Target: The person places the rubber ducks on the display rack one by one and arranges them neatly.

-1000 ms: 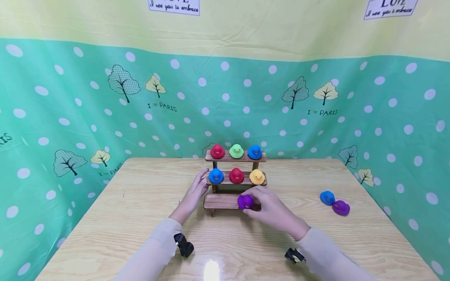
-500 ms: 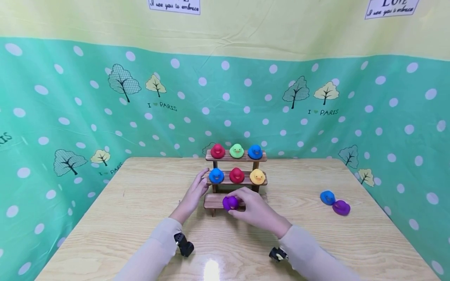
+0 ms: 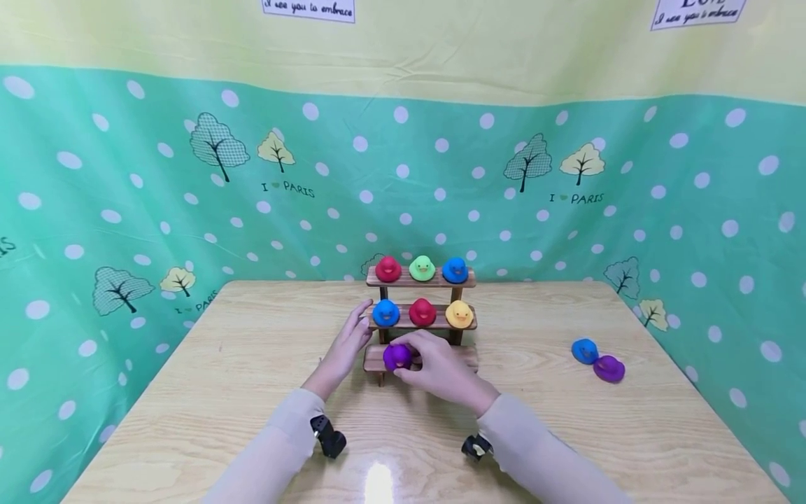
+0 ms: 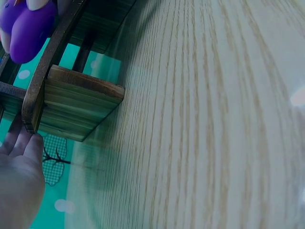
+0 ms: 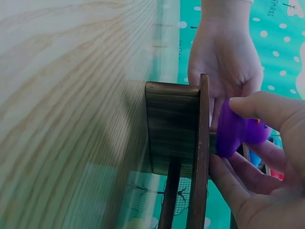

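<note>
A purple rubber duck [image 3: 397, 358] is between the thumb and fingers of my right hand [image 3: 443, 371], at the left end of the lowest board of a three-tier wooden stand [image 3: 467, 355]. The right wrist view shows the thumb on one side of the duck [image 5: 231, 131] and fingers on the other, its base close to the board. My left hand [image 3: 343, 353] is at the stand's left side, fingers extended. In the left wrist view its fingertips reach the edge of a board, apparently touching it.
The middle board bears a blue duck [image 3: 386, 313], a red duck [image 3: 422, 313] and a yellow duck [image 3: 460, 315]. On top sit red [image 3: 388, 269], green [image 3: 422, 269] and blue ducks. A blue duck [image 3: 585, 351] and a purple duck [image 3: 609, 369] lie on the table at right.
My right hand has moved left along the lowest board with the purple duck, from right of the middle to the left end. The left hand has stayed beside the stand.
</note>
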A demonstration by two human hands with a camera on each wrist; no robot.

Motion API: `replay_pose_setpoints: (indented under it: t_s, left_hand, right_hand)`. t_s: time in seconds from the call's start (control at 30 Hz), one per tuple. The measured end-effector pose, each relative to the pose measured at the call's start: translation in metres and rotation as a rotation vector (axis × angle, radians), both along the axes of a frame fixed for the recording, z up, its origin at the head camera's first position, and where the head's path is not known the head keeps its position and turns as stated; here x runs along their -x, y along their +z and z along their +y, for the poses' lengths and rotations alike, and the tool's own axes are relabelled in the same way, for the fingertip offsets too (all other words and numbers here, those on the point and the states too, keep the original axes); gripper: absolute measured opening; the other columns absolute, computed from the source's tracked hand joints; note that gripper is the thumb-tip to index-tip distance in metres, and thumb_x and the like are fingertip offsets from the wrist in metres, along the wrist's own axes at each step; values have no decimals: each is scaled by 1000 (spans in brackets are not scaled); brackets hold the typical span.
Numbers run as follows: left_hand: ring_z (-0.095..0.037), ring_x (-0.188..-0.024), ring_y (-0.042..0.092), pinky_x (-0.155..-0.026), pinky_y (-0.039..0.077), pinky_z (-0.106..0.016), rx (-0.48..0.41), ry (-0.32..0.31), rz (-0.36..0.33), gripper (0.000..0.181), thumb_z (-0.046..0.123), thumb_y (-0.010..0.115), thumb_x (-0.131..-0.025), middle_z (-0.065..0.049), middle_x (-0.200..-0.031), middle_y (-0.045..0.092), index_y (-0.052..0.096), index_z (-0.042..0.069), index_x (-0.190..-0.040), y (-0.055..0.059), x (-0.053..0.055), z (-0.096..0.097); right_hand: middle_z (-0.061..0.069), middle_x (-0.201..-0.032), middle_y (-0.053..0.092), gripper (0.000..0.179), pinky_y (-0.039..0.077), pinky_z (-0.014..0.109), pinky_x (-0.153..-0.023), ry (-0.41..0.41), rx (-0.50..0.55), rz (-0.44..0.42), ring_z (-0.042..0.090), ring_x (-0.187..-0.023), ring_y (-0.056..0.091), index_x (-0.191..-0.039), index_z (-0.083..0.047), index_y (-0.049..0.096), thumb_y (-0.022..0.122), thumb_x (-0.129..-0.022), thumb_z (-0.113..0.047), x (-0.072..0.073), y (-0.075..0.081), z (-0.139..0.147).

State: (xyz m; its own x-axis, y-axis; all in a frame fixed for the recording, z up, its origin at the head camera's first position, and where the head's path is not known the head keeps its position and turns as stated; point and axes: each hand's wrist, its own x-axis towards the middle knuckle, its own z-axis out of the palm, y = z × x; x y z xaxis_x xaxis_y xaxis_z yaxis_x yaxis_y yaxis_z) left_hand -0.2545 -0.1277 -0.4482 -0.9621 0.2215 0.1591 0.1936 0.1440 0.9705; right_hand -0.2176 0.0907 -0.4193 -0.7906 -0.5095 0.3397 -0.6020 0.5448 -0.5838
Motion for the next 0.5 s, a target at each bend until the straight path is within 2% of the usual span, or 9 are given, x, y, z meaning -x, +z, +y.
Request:
replay_pose_setpoints:
  t_s: [0.23, 0.5]
  left_hand:
    - [-40, -139, 39, -117, 33, -45, -6, -10, -2, 51, 35, 32, -111, -20, -159, 27, 26, 17, -159, 0, 1, -1]
    - [-40, -138, 40, -117, 32, -46, -7, -14, 5, 52, 35, 31, -111, -20, -157, 31, 25, 15, -159, 0, 0, -1]
  right_hand:
    - [1, -115, 67, 39, 57, 28, -87, -6, -3, 0, 13, -103, 62, -121, -10, 68, 82, -86, -20, 2, -1, -9]
    - [-1, -112, 70, 38, 55, 25, -86, -59, -55, -17, 13, -100, 62, -120, -13, 69, 82, -86, -23, 1, -1, -16]
